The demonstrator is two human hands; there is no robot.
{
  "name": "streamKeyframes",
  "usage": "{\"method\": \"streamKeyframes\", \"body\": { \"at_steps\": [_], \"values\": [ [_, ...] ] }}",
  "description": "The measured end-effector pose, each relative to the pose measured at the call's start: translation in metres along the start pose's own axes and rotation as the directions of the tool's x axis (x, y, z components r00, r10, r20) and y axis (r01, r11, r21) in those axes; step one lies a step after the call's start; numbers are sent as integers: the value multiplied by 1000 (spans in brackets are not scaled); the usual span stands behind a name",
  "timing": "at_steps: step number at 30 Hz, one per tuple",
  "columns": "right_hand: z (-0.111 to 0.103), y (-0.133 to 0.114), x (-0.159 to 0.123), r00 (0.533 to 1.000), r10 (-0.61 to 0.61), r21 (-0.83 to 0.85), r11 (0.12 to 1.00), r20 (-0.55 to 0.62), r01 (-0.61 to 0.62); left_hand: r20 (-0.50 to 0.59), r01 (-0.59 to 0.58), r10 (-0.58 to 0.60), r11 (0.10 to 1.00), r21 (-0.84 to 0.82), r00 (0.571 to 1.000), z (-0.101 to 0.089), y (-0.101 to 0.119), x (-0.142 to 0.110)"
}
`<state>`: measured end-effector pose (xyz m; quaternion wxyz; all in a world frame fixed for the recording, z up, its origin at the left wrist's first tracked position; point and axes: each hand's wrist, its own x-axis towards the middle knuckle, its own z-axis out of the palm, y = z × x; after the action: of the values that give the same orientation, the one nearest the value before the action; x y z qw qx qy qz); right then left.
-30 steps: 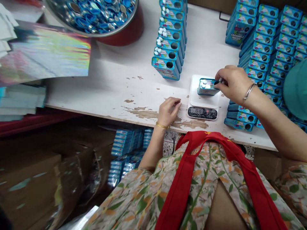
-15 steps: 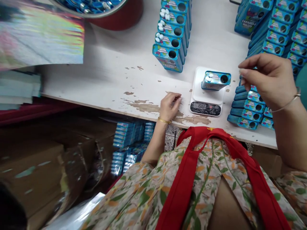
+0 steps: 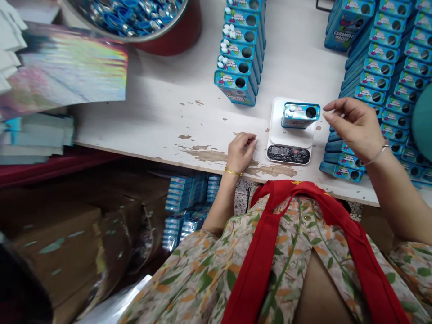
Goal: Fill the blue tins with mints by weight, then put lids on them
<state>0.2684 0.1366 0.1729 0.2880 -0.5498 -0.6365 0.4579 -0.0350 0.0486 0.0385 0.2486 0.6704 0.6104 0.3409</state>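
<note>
A blue printed candy tin (image 3: 299,120) stands upright on a small white digital scale (image 3: 275,135). Its top has a round dark hole and two white candies (image 3: 291,111) beside it. My right hand (image 3: 358,123) hovers just right of the tin, apart from it; thumb and index finger are slightly parted, with nothing visible between them. Left of the scale, my left hand (image 3: 240,152) rests on the white table (image 3: 151,117), its fingers loosely curled in and nothing seen in them. The digits on the scale's display (image 3: 280,150) are hard to read.
A row of blue tins (image 3: 236,85), some topped with white candies, stands left of the scale. More tins (image 3: 384,67) fill the right side, beside a teal round object (image 3: 423,119). A red pot (image 3: 168,45) holds blue and silver pieces; printed sheets (image 3: 77,67) lie at left.
My right hand has moved left, closer to the tin on the scale. My left hand has stayed on the table. The view has shifted slightly, showing more of the pot.
</note>
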Motion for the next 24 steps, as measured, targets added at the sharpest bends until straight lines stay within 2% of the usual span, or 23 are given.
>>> {"method": "streamKeyframes", "body": {
  "at_steps": [3,5,7,11,15,24],
  "values": [
    [13,-4,6,985,-175,-258,952,-5,168,-6,-11,11,1000,11,1000,0,7,4],
    [23,-9,11,971,-235,-377,895,52,237,-20,-39,39,999,17,999,-1,16,9],
    [33,-15,15,961,-251,-455,847,116,276,-36,-83,83,996,17,996,-3,27,17],
    [47,-22,24,959,-205,-570,772,196,282,-47,-150,152,988,32,987,-8,47,35],
    [50,-22,26,950,-219,-549,777,224,309,-49,-165,168,985,46,985,-10,53,44],
    [49,-23,41,953,-181,-476,833,244,280,-17,-147,148,987,58,989,-7,48,41]
  ]
}}
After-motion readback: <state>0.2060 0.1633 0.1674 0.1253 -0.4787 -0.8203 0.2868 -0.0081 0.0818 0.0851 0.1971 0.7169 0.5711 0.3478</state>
